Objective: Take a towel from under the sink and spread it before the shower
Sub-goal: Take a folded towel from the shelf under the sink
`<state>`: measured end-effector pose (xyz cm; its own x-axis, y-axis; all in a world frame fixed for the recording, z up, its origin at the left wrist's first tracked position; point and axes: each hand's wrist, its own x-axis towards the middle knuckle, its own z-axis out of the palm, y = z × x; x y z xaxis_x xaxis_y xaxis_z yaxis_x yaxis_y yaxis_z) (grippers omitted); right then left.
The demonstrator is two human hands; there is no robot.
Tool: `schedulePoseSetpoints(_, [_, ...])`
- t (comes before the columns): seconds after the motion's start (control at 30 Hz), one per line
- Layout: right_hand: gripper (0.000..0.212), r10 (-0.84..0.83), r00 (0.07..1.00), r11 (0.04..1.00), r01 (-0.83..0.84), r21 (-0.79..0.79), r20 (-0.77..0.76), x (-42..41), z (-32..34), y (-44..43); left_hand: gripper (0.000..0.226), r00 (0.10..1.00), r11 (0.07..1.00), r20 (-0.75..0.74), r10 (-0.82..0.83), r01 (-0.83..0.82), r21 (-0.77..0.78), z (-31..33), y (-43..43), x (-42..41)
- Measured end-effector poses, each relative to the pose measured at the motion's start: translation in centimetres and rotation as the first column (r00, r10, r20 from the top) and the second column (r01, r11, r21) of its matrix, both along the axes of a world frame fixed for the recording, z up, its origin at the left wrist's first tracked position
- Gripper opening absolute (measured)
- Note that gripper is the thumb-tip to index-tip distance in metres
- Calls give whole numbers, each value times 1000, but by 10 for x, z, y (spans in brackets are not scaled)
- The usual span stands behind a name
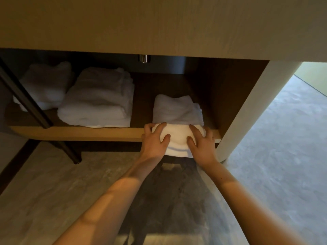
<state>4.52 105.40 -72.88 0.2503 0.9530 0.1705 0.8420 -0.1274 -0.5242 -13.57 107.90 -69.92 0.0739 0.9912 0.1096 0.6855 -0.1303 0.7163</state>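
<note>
A folded white towel (177, 138) with a pale stripe near its front hem sticks out over the front edge of the wooden shelf (79, 133) under the sink counter. My left hand (155, 138) grips its left side, thumb on top. My right hand (201, 141) grips its right side. The back part of the towel still lies on the shelf, at the right end. The shower is not in view.
Two more stacks of folded white towels (99, 101) (46, 85) lie further left on the shelf. A dark slanted leg (40, 117) crosses the left side. The cabinet's side panel (247, 110) stands right of my hands. Grey stone floor (274, 156) spreads below and to the right.
</note>
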Motion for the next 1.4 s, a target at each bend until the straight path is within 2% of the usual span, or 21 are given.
schedulePoseSetpoints(0.17, [44, 34, 982, 999, -29, 32, -184, 3, 0, -24, 41, 986, 1000, 168, -3, 4, -7, -10, -25, -8])
schedulePoseSetpoints(0.3, [43, 83, 911, 995, -100, -22, -405, 6, -2, -51, 52, 931, 978, 356, -77, 139, -153, -21, -45, -26])
schedulePoseSetpoints(0.4, [39, 105, 826, 984, -169, -65, -553, 12, -3, -59, 64, 888, 921, 417, -193, 310, -235, -23, -45, -36])
schedulePoseSetpoints(0.47, [36, 137, 785, 973, -222, -66, -605, 15, 0, -58, 68, 872, 890, 437, -219, 362, -277, -19, -42, -36])
schedulePoseSetpoints(0.6, [34, 168, 758, 967, -252, -45, -630, 21, 6, -44, 72, 839, 874, 487, -243, 407, -265, -10, -29, -33])
schedulePoseSetpoints(0.73, [26, 155, 609, 972, -234, 10, -778, 19, 14, -35, 57, 838, 899, 518, -169, 347, -268, -2, -21, -26])
schedulePoseSetpoints(0.83, [20, 123, 585, 978, -208, -1, -801, 19, 16, -32, 49, 821, 907, 557, -123, 321, -274, 1, -21, -21])
schedulePoseSetpoints(1.0, [28, 133, 597, 980, -196, 17, -791, 30, 16, -38, 48, 786, 900, 611, -95, 330, -285, -3, -27, -26])
schedulePoseSetpoints(1.13, [32, 126, 598, 953, -295, -71, -791, 40, 17, -40, 51, 776, 876, 621, -114, 373, -305, -9, -28, -34])
schedulePoseSetpoints(1.23, [37, 78, 514, 916, -375, -142, -854, 37, 22, -44, 54, 741, 830, 660, -123, 441, -340, -14, -33, -41])
schedulePoseSetpoints(1.3, [40, 18, 481, 893, -402, -202, -876, 30, 30, -53, 55, 760, 802, 646, -73, 430, -415, -9, -41, -47])
schedulePoseSetpoints(1.4, [52, -44, 540, 892, -358, -276, -841, 20, 47, -76, 53, 782, 766, 623, 1, 400, -503, 7, -58, -51])
